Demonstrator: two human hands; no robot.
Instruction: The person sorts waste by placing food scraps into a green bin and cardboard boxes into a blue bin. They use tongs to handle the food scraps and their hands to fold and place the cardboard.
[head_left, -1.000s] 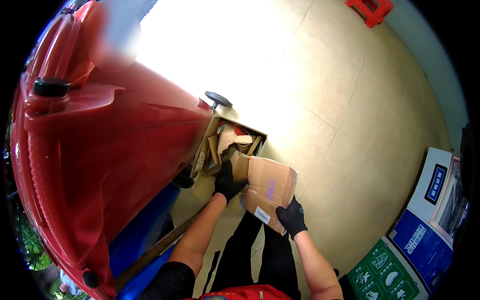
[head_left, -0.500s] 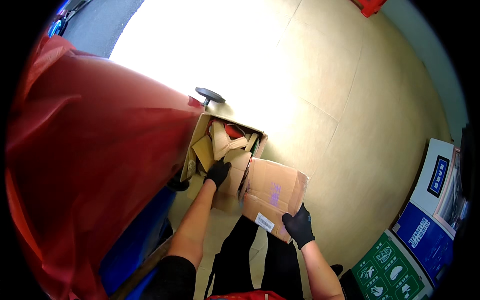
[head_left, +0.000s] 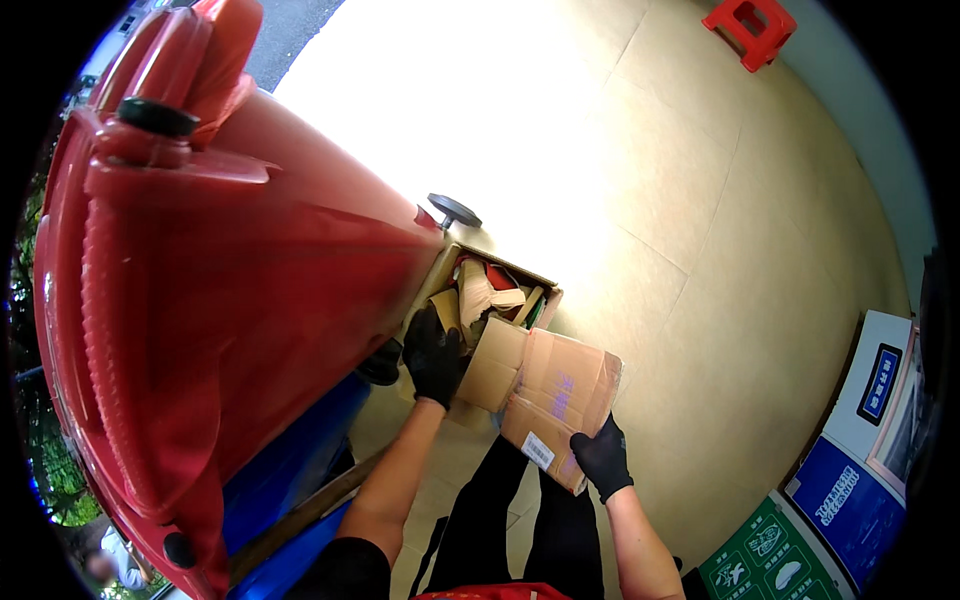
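A flattened brown cardboard box (head_left: 570, 385) with a white label and purple marks is tilted in front of my legs. My right hand (head_left: 602, 458), in a black glove, grips its lower right edge, thumb on top. A folded flap (head_left: 494, 362) extends from its left side toward an open carton (head_left: 550, 283) on the floor. That carton holds several torn cardboard pieces (head_left: 475, 295) and something red (head_left: 500, 277). Over the carton's near left part is my left hand (head_left: 433, 358), gloved in black too, fingers extended and apart, beside the flap without visibly gripping it.
A large red wheeled bin (head_left: 270, 290) fills the left side, its wheel (head_left: 455, 210) close to the carton. Below it lies something blue (head_left: 290, 490) with a wooden bar (head_left: 300, 520). Green (head_left: 770, 550) and blue (head_left: 850, 490) panels stand at right; a red stool (head_left: 752, 30) is far right.
My left hand has come off the flap and moved up beside it. The right hand keeps its grip on the flattened box. The view has shifted, showing more of the red bin and stool.
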